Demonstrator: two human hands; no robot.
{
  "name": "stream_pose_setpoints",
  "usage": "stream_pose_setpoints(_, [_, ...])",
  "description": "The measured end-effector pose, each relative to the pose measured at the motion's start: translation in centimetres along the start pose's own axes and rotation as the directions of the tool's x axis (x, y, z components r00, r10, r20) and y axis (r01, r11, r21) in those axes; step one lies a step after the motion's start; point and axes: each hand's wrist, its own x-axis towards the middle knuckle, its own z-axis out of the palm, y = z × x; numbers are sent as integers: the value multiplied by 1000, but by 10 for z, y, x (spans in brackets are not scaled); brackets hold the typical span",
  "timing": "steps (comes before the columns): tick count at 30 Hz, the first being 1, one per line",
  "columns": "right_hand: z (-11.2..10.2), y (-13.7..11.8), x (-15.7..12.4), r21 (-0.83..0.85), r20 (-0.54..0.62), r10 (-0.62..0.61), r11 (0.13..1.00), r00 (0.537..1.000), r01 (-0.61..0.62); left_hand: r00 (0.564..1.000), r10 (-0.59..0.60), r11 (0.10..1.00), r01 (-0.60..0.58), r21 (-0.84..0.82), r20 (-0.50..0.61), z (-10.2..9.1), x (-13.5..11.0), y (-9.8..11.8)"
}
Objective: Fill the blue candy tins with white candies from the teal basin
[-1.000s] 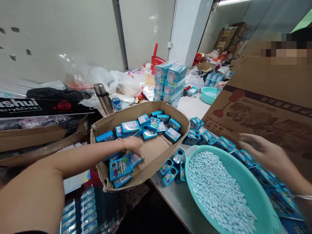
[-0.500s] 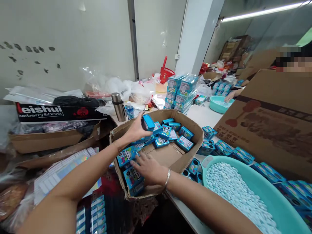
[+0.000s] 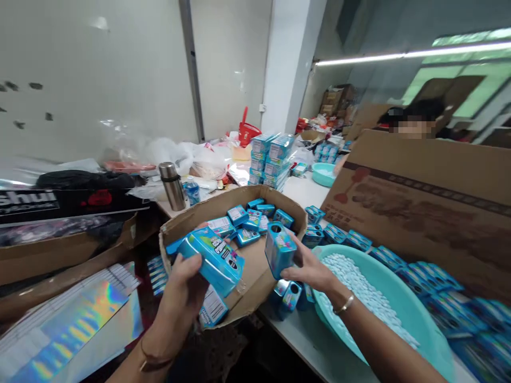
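My left hand (image 3: 181, 290) is closed round a stack of small blue tins (image 3: 213, 259), held above the near corner of an open cardboard box (image 3: 191, 215). My right hand (image 3: 305, 266) grips a single blue tin (image 3: 280, 249) over the box's right wall. More blue tins (image 3: 249, 219) lie loose inside the box. A teal basin (image 3: 339, 330) full of pale blue tablets (image 3: 359, 290) sits just right of my right wrist, which wears a bangle.
Open blue tins (image 3: 367, 247) lie in a row along the white table behind the basin. A large cardboard sheet (image 3: 419, 207) stands at the right. A steel flask (image 3: 172, 186), wrapped tin stacks (image 3: 269, 159), holographic sheets (image 3: 67, 319) and another person (image 3: 413, 119) are around.
Both hands have come up out of the box toward me, each now holding tins. My right hand moved from the box's near corner to its right wall. The view has tilted up and shifted.
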Motion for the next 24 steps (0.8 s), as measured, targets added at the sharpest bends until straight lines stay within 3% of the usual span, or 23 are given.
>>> stream_pose_setpoints(2, [-10, -2, -33, 182, -94, 28, 983, 995, -11, 948, -293, 940, 309, -147, 124, 24, -2, -11])
stream_pose_setpoints(5, [-12, -3, -79, 285, -213, 37, 958, 976, 26, 748, -543, 749, 637, -181, 382, 64, -6, -34])
stream_pose_setpoints(8, [-12, -5, -126, 251, -367, 51, 967, 929, 46, 558, -630, 579, 801, -154, 540, 101, -17, -58])
stream_pose_setpoints(11, [-15, -8, -171, 46, -511, 19, 999, 859, 5, 429, -708, 391, 900, -194, 561, 131, -33, -77])
stream_pose_setpoints(13, [-16, -9, -196, -173, -565, -52, 983, 823, -57, 402, -749, 309, 915, -259, 527, 147, -41, -87])
stream_pose_setpoints(16, [-14, -6, -222, -401, -577, -158, 910, 801, -109, 424, -765, 294, 900, -322, 485, 165, -48, -99])
stream_pose_setpoints(17, [-13, -4, -228, -434, -580, -181, 894, 794, -114, 413, -765, 294, 907, -303, 494, 169, -48, -104])
stream_pose_setpoints(20, [-10, -2, -238, -487, -593, -223, 865, 774, -123, 297, -749, 294, 950, -104, 592, 178, -49, -120])
stream_pose_setpoints(22, [-10, -3, -241, -528, -562, -243, 841, 790, -117, 227, -721, 345, 937, 55, 655, 183, -52, -133])
stream_pose_setpoints(24, [-11, -5, -241, -579, -485, -256, 811, 836, -88, 245, -682, 448, 884, 130, 689, 189, -59, -144])
